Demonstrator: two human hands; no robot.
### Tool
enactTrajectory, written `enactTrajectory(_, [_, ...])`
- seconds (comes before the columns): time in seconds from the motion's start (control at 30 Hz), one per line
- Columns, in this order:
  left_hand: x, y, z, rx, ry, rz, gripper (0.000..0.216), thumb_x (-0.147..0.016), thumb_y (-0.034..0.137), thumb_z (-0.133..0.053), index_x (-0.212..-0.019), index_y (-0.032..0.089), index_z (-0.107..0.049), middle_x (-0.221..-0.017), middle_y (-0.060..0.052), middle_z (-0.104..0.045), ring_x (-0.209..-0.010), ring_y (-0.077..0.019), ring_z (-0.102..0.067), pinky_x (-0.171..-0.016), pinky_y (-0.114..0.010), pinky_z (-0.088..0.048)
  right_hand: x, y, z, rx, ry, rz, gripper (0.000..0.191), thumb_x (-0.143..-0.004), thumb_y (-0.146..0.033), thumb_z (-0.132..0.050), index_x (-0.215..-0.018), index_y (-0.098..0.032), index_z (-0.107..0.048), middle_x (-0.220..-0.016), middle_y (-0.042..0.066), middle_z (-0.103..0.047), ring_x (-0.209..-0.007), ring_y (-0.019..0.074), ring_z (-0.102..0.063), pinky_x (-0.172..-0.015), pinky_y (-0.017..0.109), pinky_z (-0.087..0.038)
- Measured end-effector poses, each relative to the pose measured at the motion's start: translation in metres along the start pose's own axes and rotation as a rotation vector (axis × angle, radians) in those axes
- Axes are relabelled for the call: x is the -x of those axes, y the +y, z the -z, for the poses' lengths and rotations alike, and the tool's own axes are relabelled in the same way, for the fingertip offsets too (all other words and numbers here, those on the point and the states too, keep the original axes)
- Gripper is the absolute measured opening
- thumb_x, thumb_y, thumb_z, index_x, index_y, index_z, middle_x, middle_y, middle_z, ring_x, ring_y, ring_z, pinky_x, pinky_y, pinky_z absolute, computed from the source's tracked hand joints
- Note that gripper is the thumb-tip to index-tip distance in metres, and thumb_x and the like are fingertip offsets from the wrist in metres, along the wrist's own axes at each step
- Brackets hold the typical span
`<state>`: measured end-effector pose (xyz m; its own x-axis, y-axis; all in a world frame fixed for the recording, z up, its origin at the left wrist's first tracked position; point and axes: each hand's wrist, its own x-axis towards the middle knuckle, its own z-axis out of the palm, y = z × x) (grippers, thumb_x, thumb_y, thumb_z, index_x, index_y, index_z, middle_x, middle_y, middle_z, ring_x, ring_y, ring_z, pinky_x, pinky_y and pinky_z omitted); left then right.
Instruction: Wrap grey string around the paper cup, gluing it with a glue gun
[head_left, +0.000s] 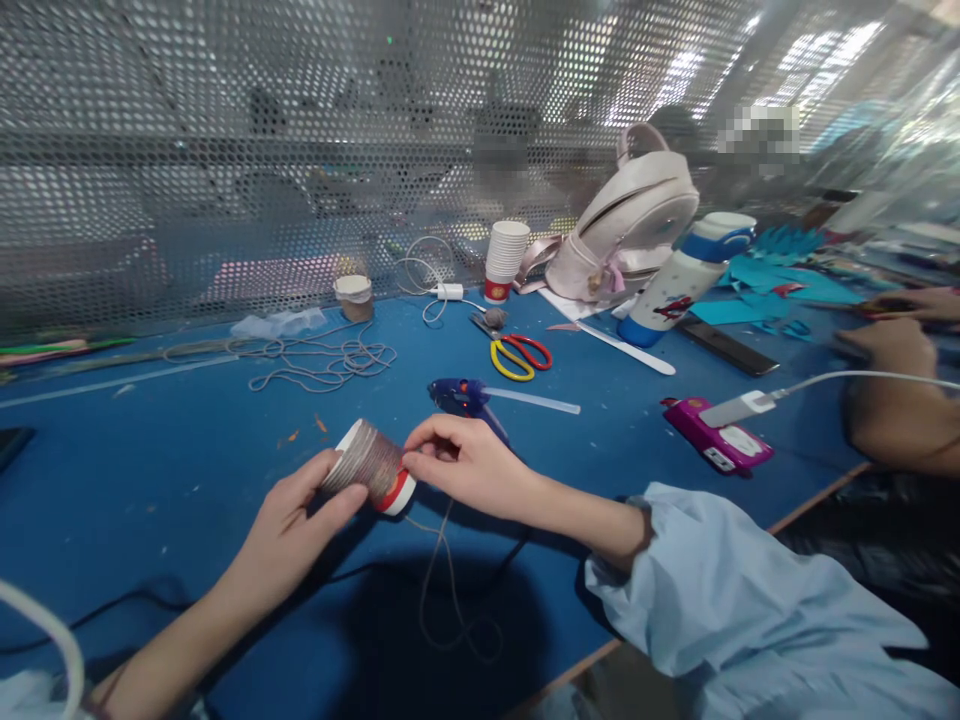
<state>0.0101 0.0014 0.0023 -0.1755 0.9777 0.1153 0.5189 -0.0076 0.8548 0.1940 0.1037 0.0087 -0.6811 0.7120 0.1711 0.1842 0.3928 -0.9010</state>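
My left hand (304, 515) grips a paper cup (375, 465) lying tilted on its side, fingers and thumb around its rim end. Grey cord is wound around most of the cup, and a red and white band shows bare near its base. My right hand (469, 462) is closed in a pinch at the base end, on the grey cord (442, 545); the fingertips partly hide it. Loose cord hangs below that hand in a loop. Just beyond my right hand lies a blue glue gun (459, 395) with a clear glue stick (532, 400) in it.
Scissors (517, 355), loose cord (330, 360), a wrapped cup (355, 300) and stacked paper cups (505, 262) lie farther back. A backpack (630, 235), bottle (686, 280) and purple power strip (716, 437) are to the right. Another person's hand (892, 360) is at far right.
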Motion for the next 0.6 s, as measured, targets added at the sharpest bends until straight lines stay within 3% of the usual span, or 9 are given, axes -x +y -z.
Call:
enactTrajectory(0.1, [0.000,-0.004,0.002,0.067,0.038,0.033,0.026,-0.084,0.044,-0.053,-0.074,0.022,-0.062,-0.070,0.002,-0.059,-0.068,-0.0157,-0.054,-0.063,-0.022,-0.044,0.003,-0.002,0.001,0.061,-0.043,-0.003,0.030,-0.079,-0.030,-0.065,-0.104,-0.014,-0.060,-0.084,0.001,-0.060,-0.061,0.0074,-0.045,-0.059,0.023,-0.041])
enactTrajectory(0.17, [-0.001,-0.006,0.002,0.088,0.061,0.053,0.025,-0.084,0.045,-0.054,-0.076,0.023,-0.063,-0.074,0.001,-0.061,-0.072,-0.0163,-0.055,-0.066,-0.022,-0.044,0.005,-0.002,0.000,0.151,-0.084,0.006,0.055,-0.072,-0.038,-0.072,-0.118,-0.015,-0.055,-0.096,0.005,-0.062,-0.070,0.0112,-0.052,-0.067,0.027,-0.046])
enactTrajectory(0.23, [-0.003,-0.005,0.002,0.089,0.041,0.073,0.025,-0.083,0.046,-0.055,-0.080,0.023,-0.065,-0.079,0.000,-0.065,-0.077,-0.0180,-0.057,-0.071,-0.023,-0.046,0.006,0.001,-0.002,0.223,-0.129,0.026,0.067,-0.069,-0.039,-0.075,-0.126,-0.015,-0.050,-0.108,0.009,-0.062,-0.082,0.0163,-0.058,-0.074,0.032,-0.049])
enactTrajectory(0.37, [-0.005,0.001,0.000,0.042,-0.050,0.071,0.026,-0.080,0.045,-0.057,-0.083,0.023,-0.069,-0.086,-0.003,-0.070,-0.084,-0.0218,-0.062,-0.078,-0.028,-0.048,0.006,0.011,-0.007,0.328,-0.137,0.128,0.058,-0.076,-0.027,-0.069,-0.128,-0.014,-0.047,-0.122,0.013,-0.059,-0.105,0.0238,-0.059,-0.089,0.038,-0.049])
enactTrajectory(0.6, [-0.001,0.005,-0.012,0.099,-0.059,0.175,0.025,-0.075,0.042,-0.062,-0.085,0.019,-0.063,-0.069,-0.001,-0.068,-0.065,-0.0195,-0.065,-0.063,-0.028,-0.051,0.009,0.017,-0.014,0.428,-0.123,0.278,0.052,-0.083,-0.024,-0.062,-0.129,-0.015,-0.041,-0.128,0.016,-0.053,-0.116,0.0259,-0.054,-0.092,0.042,-0.050])
